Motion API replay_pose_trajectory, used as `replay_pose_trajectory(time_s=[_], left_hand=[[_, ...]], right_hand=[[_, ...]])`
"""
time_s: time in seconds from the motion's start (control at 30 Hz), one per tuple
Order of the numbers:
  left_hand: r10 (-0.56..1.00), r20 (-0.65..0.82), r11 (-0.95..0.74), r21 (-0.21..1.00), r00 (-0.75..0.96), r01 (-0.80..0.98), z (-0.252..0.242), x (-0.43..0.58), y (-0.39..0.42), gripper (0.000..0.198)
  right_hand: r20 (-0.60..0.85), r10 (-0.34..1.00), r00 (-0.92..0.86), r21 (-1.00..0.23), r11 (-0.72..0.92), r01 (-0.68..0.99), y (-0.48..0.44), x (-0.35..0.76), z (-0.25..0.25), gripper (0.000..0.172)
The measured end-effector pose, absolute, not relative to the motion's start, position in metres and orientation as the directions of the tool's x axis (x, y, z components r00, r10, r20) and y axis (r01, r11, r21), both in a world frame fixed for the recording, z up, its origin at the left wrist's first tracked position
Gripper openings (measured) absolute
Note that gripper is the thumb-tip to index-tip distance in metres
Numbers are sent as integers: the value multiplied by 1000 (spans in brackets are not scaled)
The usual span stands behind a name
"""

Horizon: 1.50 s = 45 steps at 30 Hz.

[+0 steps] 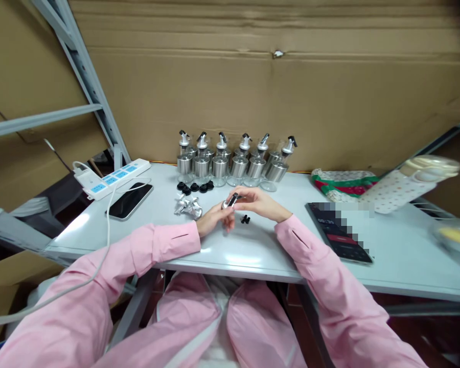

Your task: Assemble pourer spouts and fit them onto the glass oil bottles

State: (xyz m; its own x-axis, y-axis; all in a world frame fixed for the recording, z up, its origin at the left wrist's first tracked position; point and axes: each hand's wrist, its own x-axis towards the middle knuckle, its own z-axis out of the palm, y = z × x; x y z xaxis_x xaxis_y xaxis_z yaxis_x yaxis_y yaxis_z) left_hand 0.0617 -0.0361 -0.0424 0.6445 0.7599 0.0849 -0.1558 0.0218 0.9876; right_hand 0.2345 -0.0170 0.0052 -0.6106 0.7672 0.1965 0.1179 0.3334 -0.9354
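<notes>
From here I have both the left hand [210,219] and right hand [261,202] pinching a silver-and-black spout [233,201] in their fingers, above the bench [253,245], inside its front edge. Bottles [239,167] line the back; rightward, there's room before the tablet [327,232].

Held pourer head [233,200]: smooth, metal-look collar; dark plastic-look lever, slight sheen.
Bottles [239,166]: clear, glossy, glass-like; sleeves shiny, smooth, metallic.
Fitted pourer tops [244,145]: satiny, silvery; levers plastic-looking.
Loose spouts [193,208]: bright metallic shine.
Black stoppers [194,187]: rubber- or plastic-like, cannot tell which.
Small black pieces [245,220]: too small to judge finish.
Tabletop [260,245]: smooth, glossy, throwing glare.
Backdrop [214,92]: matt cardboard, creased, torn in one spot.
Shirt sleeves [176,243]: matt cloth, wrinkled.
Power strip [120,177]: smooth plastic.
Phone [131,201]: glossy, glassy face.
</notes>
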Motion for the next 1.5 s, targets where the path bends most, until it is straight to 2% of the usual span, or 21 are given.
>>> replay_pose_trajectory(time_s=[0.1, 0.27, 0.47, 0.67, 0.8, 0.87, 0.93, 1.0, 1.07, 1.17, 1.23, 1.3, 1.37, 1.5], left_hand=[[755, 70, 36, 988, 652, -148, -43, 62, -36, 54], [785, 49, 68, 984, 618, -165, -46, 63, -33, 58], [787, 43, 40, 992, 616, -120, -43, 63, -34, 59], [776, 45, 25, 994, 629, -102, -43, 63, -34, 50], [771, 34, 32, 995, 636, -91, -43, 62, -34, 47], [772, 27, 37, 995, 636, -88, -43, 62, -35, 46], [774, 27, 36, 996, 633, -86, -43, 62, -35, 44], [774, 31, 30, 996, 633, -86, -43, 62, -35, 44], [776, 33, 26, 996, 630, -84, -43, 61, -35, 44], [783, 25, 32, 996, 622, -81, -43, 61, -36, 44], [786, 21, 37, 996, 618, -81, -43, 62, -36, 44], [787, 22, 38, 996, 616, -84, -44, 62, -36, 44], [786, 25, 41, 995, 618, -92, -43, 62, -36, 44], [782, 23, 50, 994, 623, -99, -42, 62, -37, 43]], right_hand=[[215, 756, -618, -930, 353, 108, -17, 231, 6, 25], [172, 768, -617, -952, 290, 97, -18, 224, 2, 34], [151, 828, -540, -987, 158, -35, -17, 205, -10, 42], [262, 934, -244, -946, 199, -256, -19, 201, 4, 35], [339, 940, -37, -921, 324, -215, -11, 226, 19, 38], [429, 893, 135, -886, 445, -128, 0, 245, 26, 36], [530, 764, 368, -827, 561, 27, 17, 267, 35, 29], [577, 557, 597, -783, 585, 211, 39, 290, 44, 22], [559, 440, 703, -786, 551, 280, 63, 314, 51, 15], [551, 503, 666, -833, 383, 400, 94, 346, 58, 16], [607, 636, 476, -739, 233, 632, 109, 362, 59, 19], [593, 762, 262, -613, 216, 760, 118, 372, 59, 19], [551, 822, 142, -568, 245, 786, 124, 377, 58, 18], [508, 855, 106, -567, 240, 788, 131, 371, 50, 10]])
